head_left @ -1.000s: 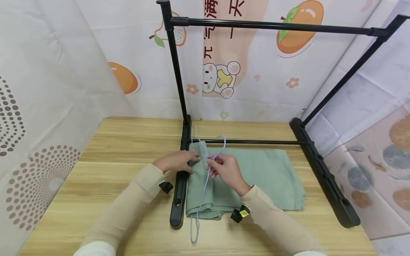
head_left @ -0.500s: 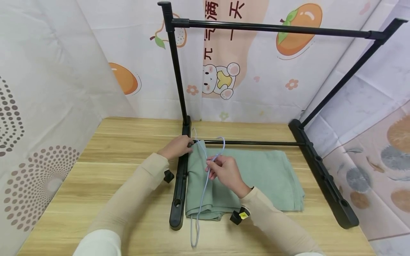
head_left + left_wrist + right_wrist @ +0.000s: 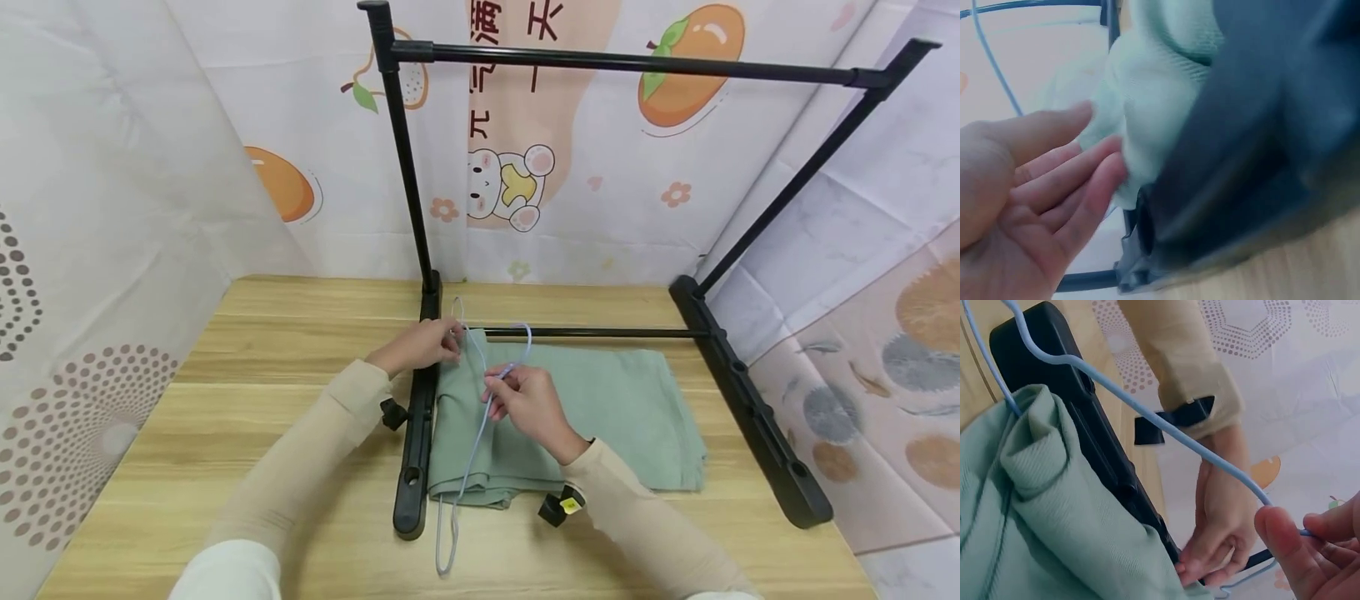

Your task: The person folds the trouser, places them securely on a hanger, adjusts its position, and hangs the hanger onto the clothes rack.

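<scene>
A light blue wire clothes hanger [image 3: 474, 450] stands on edge around the left part of a folded green cloth [image 3: 600, 417], its hook pointing away from me. My right hand [image 3: 532, 408] pinches the hanger just below the hook, between thumb and fingers, as the right wrist view also shows. At the cloth's far left corner is my left hand [image 3: 423, 343]. In the left wrist view its fingertips [image 3: 1113, 156] reach the cloth's edge, while the thumb stays apart from it. The hanger's near end sticks out past the cloth's front edge.
A black rack stands over the cloth, with a left foot [image 3: 412, 500] beside the cloth and a right foot [image 3: 757, 417] farther off. A low crossbar [image 3: 600, 332] runs behind the cloth; a top bar [image 3: 637, 62] spans high above. Printed curtains surround the wooden table [image 3: 300, 333].
My left hand has moved away from me along the cloth to its far left corner. The right hand has kept its pinch on the hanger, whose near end has swung slightly left.
</scene>
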`<state>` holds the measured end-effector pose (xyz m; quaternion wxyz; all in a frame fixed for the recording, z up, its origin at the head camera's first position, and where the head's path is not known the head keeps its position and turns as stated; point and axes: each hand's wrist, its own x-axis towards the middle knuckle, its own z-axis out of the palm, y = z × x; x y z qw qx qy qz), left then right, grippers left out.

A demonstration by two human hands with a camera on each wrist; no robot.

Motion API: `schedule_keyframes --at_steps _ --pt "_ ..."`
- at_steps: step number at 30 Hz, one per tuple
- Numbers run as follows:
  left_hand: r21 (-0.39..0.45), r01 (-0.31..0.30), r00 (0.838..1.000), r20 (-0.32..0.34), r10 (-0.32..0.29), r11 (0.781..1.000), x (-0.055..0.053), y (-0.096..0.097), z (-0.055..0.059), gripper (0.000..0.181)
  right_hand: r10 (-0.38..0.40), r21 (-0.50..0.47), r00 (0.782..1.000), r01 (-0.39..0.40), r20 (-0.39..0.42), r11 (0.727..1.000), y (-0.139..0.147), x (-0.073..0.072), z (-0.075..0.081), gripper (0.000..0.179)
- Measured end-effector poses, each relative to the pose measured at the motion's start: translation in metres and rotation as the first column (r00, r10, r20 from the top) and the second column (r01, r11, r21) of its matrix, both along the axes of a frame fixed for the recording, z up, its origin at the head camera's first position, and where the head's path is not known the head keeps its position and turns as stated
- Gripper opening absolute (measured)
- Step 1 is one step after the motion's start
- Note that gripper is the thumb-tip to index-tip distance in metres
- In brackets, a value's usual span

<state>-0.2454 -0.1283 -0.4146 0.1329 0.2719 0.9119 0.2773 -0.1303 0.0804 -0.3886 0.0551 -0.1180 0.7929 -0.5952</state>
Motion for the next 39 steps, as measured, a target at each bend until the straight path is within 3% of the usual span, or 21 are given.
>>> schedule_keyframes --at_steps 3,7,10,12,17,20,24,28,34,39 --pt "-0.082 0.109 0.994 -0.006 -0.110 0.991 0.007 -0.002 0.002 0.020 0.006 0.016 1.000 -0.006 0.003 1.000 0.001 -0.002 0.000 0.021" --pt "-0.244 0.241 0.968 -0.006 -0.250 0.939 0.024 0.000 0.008 0.030 0.034 0.062 0.999 -0.031 -0.043 0.998 0.000 -0.003 0.003 0.019" --pt "-0.309 0.281 0.958 0.030 -0.286 0.909 0.035 0.003 0.012 0.036 0.049 0.098 0.996 -0.041 -0.078 0.994 -0.002 -0.002 0.004 0.017" --pt "-0.300 0.286 0.956 0.032 -0.290 0.910 0.038 0.002 0.013 0.035 0.034 0.099 0.997 -0.027 -0.072 0.995 -0.004 0.000 0.003 0.016" --pt "-0.088 0.190 0.982 0.015 -0.190 0.978 0.032 -0.008 0.008 0.025 -0.082 0.035 0.996 0.083 -0.027 0.996 -0.005 0.004 -0.002 0.024" --pt "0.055 0.114 0.992 0.046 -0.116 0.992 0.028 -0.015 0.005 0.022 -0.165 0.000 0.986 0.165 -0.015 0.986 -0.003 0.005 -0.007 0.023" --pt "0.135 0.062 0.994 0.083 -0.073 0.989 0.027 -0.018 0.002 0.024 -0.210 0.012 0.977 0.211 -0.033 0.978 -0.002 0.008 -0.013 0.021" --pt "0.175 0.004 0.993 0.115 -0.024 0.985 0.028 -0.020 0.002 0.027 -0.139 0.098 0.984 0.151 -0.115 0.984 -0.004 0.014 -0.015 0.017" --pt "0.274 -0.162 0.960 0.268 0.087 0.948 0.032 -0.021 0.006 0.032 -0.006 0.223 0.970 0.062 -0.243 0.973 -0.010 0.027 -0.019 0.018" --pt "0.293 -0.247 0.943 0.293 0.160 0.923 0.033 -0.024 0.006 0.034 0.082 0.301 0.938 0.025 -0.336 0.953 -0.012 0.035 -0.022 0.030"
